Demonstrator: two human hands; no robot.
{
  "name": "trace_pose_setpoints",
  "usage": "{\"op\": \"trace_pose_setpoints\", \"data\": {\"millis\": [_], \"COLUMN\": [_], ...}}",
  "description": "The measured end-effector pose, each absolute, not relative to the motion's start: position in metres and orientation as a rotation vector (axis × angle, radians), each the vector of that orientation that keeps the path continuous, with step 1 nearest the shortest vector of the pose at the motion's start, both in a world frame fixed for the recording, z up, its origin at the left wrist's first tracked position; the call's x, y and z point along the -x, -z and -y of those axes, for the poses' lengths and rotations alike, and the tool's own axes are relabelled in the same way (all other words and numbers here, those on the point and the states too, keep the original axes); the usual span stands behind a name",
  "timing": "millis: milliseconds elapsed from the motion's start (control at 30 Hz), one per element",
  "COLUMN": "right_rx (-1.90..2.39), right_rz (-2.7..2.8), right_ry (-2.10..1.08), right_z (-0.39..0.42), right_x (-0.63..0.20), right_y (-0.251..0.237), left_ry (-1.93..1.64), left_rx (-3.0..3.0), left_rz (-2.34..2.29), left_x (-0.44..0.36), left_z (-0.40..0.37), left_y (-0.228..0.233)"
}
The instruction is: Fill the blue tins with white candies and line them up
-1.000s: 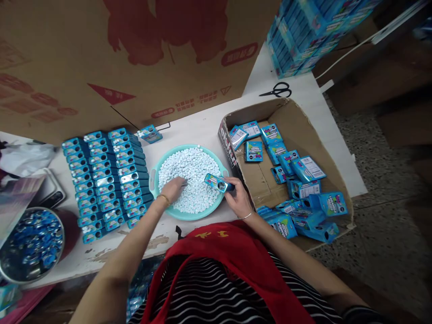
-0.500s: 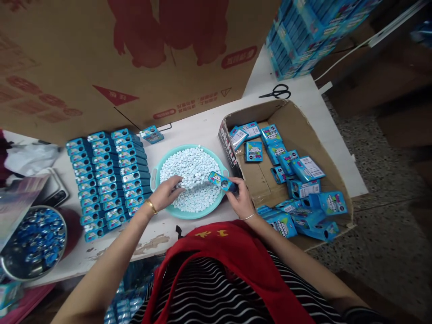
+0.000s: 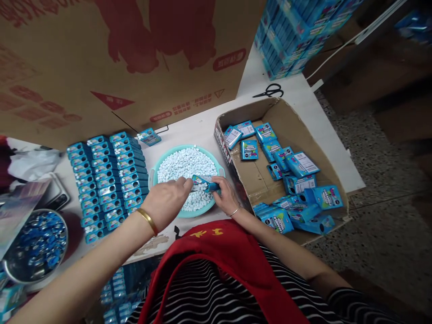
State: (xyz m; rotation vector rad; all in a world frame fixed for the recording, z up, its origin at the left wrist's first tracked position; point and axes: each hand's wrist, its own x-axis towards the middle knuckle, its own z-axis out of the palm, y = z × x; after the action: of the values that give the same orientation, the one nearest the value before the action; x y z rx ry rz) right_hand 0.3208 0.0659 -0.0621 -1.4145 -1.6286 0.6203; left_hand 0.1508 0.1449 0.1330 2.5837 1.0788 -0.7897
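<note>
Above the turquoise basin (image 3: 154, 176), which is full of small white candies (image 3: 184, 163), my right hand (image 3: 225, 194) grips a blue candy box (image 3: 212, 186). The box is tilted, its end with the opening towards my left hand (image 3: 170, 200). My left hand is closed, palm down, at that end, around what looks like a small see-through scoop, mostly hidden by the fingers. White candies show at the box's end, between the two hands.
Blue boxes (image 3: 110, 189) stand in rows on the left. A cardboard tray (image 3: 258, 180) with loose boxes is on the right, scissors (image 3: 270, 91) behind it. A large carton (image 3: 135, 81) walls off the back. A metal bowl (image 3: 65, 234) holds blue pieces.
My left hand has moved right and turned palm down, bringing the scooped candies to the box. My right hand has shifted slightly left with the box. The view has shifted a little.
</note>
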Motion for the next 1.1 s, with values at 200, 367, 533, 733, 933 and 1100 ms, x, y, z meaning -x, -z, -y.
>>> {"op": "trace_pose_setpoints", "data": {"millis": [200,367,533,733,933,1100], "right_rx": [1.386,1.426,1.500,1.496,1.546,1.566], "right_rz": [1.605,1.512,1.424,1.380,1.214,1.246], "right_ry": [-0.666,-0.697,-0.722,-0.732,-0.797,-0.749], "right_z": [-0.067,-0.065,-0.061,-0.061,-0.057,-0.058], "right_x": [-0.321,-0.330,-0.343,-0.345,-0.343,-0.343], "right_y": [0.066,0.070,0.065,0.058,0.062,0.062], "left_ry": [0.798,0.682,0.599,0.291,0.065,-0.055], "left_rx": [-2.696,-2.477,-2.157,-2.119,-2.062,-2.076], "left_rz": [-1.016,-1.235,-1.334,-1.245,-1.180,-1.121], "left_x": [-0.157,-0.095,-0.058,-0.119,-0.125,-0.085], "left_z": [-0.141,-0.166,-0.170,-0.152,-0.149,-0.149], "left_y": [-0.146,-0.090,0.019,0.101,0.104,0.055]}}
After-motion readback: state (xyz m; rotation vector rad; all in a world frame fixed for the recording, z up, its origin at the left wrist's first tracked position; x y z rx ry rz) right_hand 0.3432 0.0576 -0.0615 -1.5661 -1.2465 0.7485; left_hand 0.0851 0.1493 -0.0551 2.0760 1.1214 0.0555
